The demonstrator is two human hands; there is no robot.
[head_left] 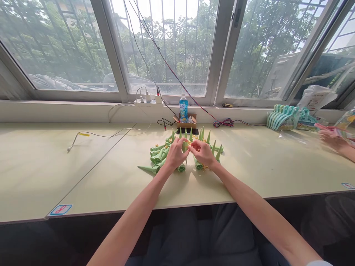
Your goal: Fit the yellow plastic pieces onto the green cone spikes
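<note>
Over a spread of green plastic cones (pixel 158 157), my two hands meet at the middle of the table. My left hand (pixel 176 154) is closed around a green cone (pixel 184 146), mostly covered by the fingers. Thumb and forefinger of my right hand (pixel 204 153) are pinched at a small yellow piece (pixel 189 143) against that cone. How far the two parts are joined is hidden by my fingertips. Some cones lie on their sides at the left, while others stand point up behind and right of my hands. Small yellow pieces (pixel 205 167) lie among them.
Behind the cones are a dark phone (pixel 199 131), a cardboard box (pixel 186 125) and a blue-labelled bottle (pixel 183 108). Cables (pixel 226 122) run along the wall. Light-green hangers (pixel 283 117) stand at the right, near another person's hand (pixel 332 139) with a pink item.
</note>
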